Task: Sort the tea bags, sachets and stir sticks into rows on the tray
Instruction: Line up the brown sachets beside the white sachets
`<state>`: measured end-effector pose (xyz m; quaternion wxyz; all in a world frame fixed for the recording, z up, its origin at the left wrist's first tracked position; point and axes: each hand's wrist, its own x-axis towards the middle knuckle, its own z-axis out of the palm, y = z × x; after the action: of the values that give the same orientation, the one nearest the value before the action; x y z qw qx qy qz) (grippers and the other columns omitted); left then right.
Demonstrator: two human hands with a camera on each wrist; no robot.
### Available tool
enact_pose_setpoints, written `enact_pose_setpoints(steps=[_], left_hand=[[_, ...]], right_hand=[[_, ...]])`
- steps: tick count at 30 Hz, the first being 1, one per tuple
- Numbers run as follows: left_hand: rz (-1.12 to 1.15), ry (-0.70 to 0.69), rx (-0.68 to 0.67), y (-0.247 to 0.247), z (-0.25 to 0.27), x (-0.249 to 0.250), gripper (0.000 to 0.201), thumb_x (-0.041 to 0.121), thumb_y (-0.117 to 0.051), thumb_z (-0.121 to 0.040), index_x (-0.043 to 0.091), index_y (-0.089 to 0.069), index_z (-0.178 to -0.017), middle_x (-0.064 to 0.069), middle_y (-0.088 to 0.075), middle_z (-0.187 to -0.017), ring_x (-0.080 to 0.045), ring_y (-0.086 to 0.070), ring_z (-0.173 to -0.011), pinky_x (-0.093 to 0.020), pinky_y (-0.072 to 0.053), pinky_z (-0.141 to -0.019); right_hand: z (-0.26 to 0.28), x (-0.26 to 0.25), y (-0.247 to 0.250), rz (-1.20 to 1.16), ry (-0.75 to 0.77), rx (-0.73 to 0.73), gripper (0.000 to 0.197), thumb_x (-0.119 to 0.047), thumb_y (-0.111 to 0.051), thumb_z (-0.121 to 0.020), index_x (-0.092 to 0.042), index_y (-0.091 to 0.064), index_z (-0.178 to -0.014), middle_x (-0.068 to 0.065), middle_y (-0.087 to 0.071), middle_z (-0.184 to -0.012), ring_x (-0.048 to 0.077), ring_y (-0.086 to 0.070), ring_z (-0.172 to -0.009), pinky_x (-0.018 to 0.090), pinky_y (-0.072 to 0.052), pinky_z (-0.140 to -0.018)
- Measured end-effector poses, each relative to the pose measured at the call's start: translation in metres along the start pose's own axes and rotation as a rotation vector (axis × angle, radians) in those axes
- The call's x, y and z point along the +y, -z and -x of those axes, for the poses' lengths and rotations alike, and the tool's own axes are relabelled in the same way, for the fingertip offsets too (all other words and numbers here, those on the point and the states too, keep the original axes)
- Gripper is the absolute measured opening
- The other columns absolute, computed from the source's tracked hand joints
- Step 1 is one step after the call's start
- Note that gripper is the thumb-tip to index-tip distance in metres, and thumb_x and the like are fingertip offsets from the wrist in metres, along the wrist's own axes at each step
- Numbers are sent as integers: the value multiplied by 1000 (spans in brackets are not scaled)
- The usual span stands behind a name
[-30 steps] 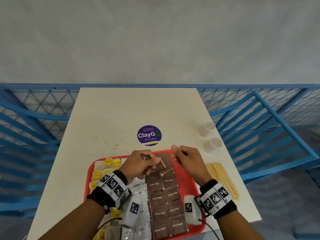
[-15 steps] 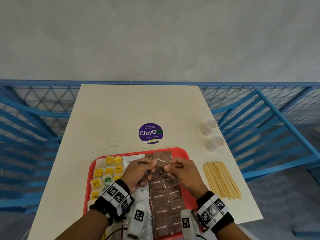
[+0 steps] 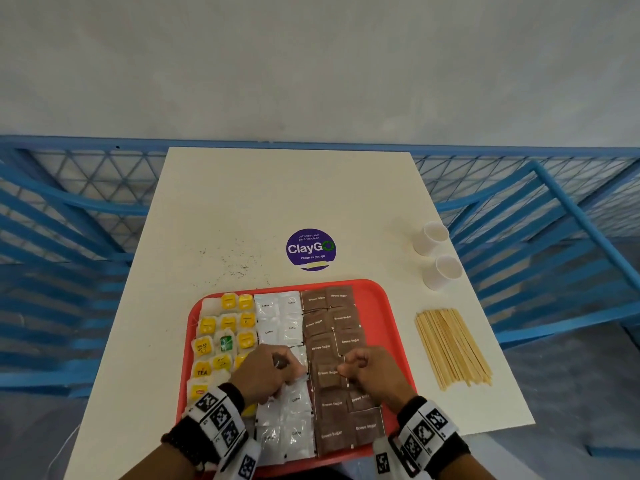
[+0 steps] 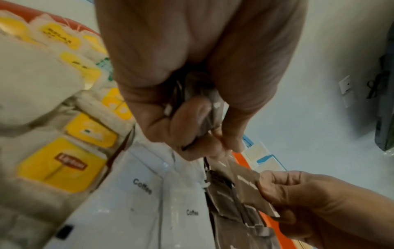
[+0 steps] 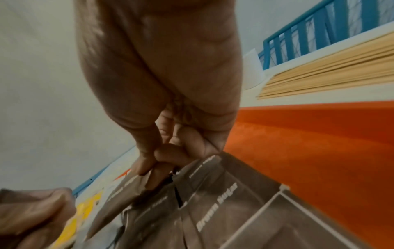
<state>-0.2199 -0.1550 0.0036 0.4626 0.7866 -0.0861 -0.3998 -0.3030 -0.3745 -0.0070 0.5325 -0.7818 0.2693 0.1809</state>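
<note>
Two hands over the red tray (image 3: 384, 299): right hand (image 3: 375, 374) pinches a brown sugar sachet (image 3: 327, 374) above its brown row, left hand (image 3: 266, 372) curls around folded brown sachets (image 4: 204, 107). Stir sticks (image 3: 452, 346) lie on the table beside the tray.

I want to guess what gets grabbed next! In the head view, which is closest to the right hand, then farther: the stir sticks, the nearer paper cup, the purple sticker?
1. Stir sticks, right of the right hand.
2. Nearer paper cup, beyond the sticks.
3. Purple sticker, beyond the tray; close to the cup's distance.
</note>
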Motion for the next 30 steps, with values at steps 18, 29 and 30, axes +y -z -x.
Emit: enact_pose_setpoints(steps=[18,29,30], left_hand=[[238,74,-225,0,1,24,40,54,-45,-99,30,-60,-127,-6,-70,-82,-16,-57,-53,-20,-37,-38],[768,165,-486,-6,2,86,92,84,-19,-80,8,-70,-88,-13,-56,-56,-24,-57,-37,-16,-37,-32],[757,156,-494,-7,1,88,94,84,-16,-81,10,-72,-94,-17,-60,-62,-25,-58,-38,-17,-40,-32]], right_hand=[[7,-20,-3,213,113,189,25,-23,-76,-79,-20,-52,-77,-7,-60,-69,5,-53,-58,26,-48,-60],[29,-92,9,321,541,116,22,-35,-79,-78,-24,-72,-96,-3,-65,-96,5,-56,-82,24,-46,-74],[29,-92,8,270,532,128,13,-30,-79,-80,-22,-72,-89,-1,-66,-91,5,-59,-71,23,-46,-66]])
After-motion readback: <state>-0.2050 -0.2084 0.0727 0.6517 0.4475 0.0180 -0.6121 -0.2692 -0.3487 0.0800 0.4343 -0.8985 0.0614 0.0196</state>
